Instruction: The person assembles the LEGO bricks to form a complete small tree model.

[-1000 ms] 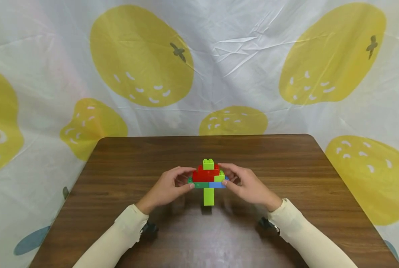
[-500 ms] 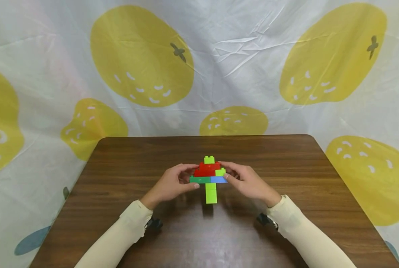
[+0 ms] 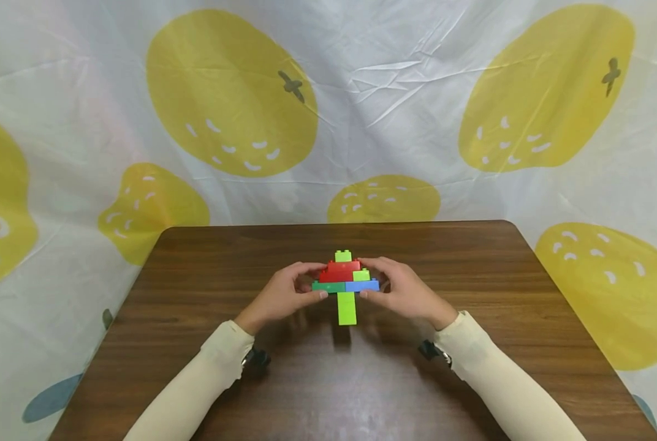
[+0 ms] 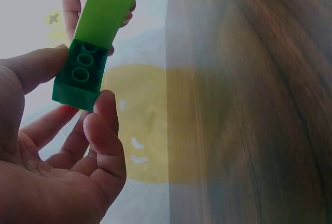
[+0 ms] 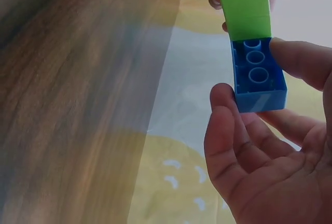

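Observation:
Both hands hold a tree-shaped build of toy building bricks just above the table. A lime brick point(image 3: 343, 256) tops stepped red bricks point(image 3: 339, 272), with a small lime brick point(image 3: 361, 275) at their right. Under these lie a green brick point(image 3: 328, 286) and a blue brick point(image 3: 363, 285), side by side on a lime stem point(image 3: 347, 309). My left hand point(image 3: 285, 291) pinches the green brick's outer end between thumb and fingers. The right hand point(image 3: 408, 289) grips the blue brick's end likewise. Hollow undersides show on the green brick point(image 4: 81, 73) and blue brick point(image 5: 258, 76) in the wrist views.
A brown wood-grain table point(image 3: 218, 263) spreads under the hands, its far edge close to a hanging white cloth point(image 3: 383, 122) with yellow fruit prints. Dark wrist-worn devices sit beneath both cuffs, the left device point(image 3: 258, 360) and the right device point(image 3: 429, 350).
Both hands have moved the build slightly upward in the head view, away from the body. The right thumb has shifted left and down, to the blue brick's lower edge.

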`<state>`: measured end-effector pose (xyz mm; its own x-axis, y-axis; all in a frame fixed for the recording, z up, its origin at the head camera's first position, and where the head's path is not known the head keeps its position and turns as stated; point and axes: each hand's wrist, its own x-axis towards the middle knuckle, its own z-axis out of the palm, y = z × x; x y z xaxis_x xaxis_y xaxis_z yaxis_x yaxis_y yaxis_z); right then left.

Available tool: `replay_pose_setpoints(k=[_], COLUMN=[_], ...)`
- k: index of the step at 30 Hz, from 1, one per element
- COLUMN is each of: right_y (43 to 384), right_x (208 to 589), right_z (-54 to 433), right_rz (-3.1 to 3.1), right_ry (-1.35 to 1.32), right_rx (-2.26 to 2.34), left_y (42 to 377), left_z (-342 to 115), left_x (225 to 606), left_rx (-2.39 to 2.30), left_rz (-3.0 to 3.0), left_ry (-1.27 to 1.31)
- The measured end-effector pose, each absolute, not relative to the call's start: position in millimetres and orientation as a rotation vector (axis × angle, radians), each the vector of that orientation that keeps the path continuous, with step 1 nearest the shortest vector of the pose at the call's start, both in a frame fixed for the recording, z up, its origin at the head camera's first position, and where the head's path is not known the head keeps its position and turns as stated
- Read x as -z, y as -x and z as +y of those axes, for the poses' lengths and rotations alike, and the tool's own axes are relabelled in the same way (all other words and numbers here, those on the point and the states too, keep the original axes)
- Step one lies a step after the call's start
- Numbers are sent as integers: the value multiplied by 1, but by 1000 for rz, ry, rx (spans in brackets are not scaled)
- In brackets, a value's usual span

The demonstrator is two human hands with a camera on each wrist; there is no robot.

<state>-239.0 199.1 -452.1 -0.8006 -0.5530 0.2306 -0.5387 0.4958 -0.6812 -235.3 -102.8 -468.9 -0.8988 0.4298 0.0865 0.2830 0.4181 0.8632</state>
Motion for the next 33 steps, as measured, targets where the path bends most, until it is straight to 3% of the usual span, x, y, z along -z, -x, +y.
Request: replay_pose_setpoints(k=[33], right_y=[300], right_x=[493], right_z=[192], right_rz=[2723], right_ry=[833], right_rx=[991], left_y=[291], left_z=[-100], left_x=[509], left_rx=[-1426], left_rz=[2429], left_ry=[-432])
